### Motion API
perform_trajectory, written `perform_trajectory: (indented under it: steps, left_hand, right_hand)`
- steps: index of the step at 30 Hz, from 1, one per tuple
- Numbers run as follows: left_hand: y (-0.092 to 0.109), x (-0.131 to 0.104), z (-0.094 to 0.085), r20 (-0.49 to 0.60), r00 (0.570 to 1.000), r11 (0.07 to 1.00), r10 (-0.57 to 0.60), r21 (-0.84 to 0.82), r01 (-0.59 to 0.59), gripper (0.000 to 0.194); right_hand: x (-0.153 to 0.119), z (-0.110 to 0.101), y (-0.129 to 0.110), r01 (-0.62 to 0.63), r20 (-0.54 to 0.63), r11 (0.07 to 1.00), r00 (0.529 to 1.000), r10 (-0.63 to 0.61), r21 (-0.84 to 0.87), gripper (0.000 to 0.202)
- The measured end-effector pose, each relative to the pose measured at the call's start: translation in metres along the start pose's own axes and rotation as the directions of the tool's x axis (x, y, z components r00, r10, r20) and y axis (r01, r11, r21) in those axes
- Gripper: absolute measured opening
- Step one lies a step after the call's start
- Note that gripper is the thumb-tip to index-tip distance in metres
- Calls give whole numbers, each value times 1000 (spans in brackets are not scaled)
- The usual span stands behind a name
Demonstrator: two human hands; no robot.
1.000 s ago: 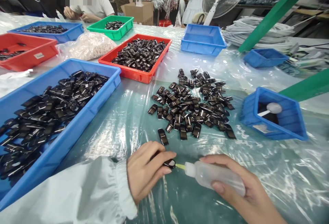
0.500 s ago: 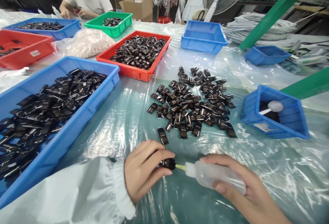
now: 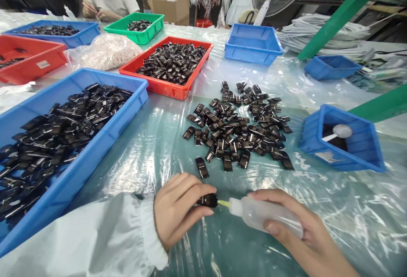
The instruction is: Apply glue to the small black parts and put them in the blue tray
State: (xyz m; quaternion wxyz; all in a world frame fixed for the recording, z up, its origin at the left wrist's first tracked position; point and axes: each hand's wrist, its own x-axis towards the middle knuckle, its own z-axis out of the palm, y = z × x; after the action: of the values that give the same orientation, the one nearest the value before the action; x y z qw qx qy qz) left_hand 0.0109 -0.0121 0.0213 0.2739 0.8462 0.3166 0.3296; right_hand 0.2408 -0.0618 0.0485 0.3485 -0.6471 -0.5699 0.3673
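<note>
I have my left hand (image 3: 179,211) pinching a black plastic piece (image 3: 208,200) end-on to the yellow-tipped squeeze bottle (image 3: 269,215) my right hand (image 3: 310,236) grips.

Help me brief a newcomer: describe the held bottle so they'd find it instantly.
From the big blue tray at near left, look right to the person's right hand. The bottle lies in its grip. Unlike the black pieces nearby, it is cloudy white with a thin yellow tip.
</note>
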Motion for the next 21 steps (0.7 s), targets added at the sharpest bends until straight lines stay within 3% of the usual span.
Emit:
perform_trajectory:
  steps: [14, 18, 21]
  left_hand:
    - [0, 0, 0, 7, 1000, 1000, -2, 11, 2, 26]
    - [0, -1, -2, 12, 994, 994, -113, 1, 113, 25]
    - [1, 1, -6, -9, 974, 974, -228, -15, 228, 24]
  right_hand:
    - [1, -2, -3, -62, 27, 997, 998, 61, 47, 17]
    - [3, -4, 2, -45, 12, 998, 999, 45, 47, 23]
    - [8, -9, 9, 32, 65, 999, 997, -31, -19, 23]
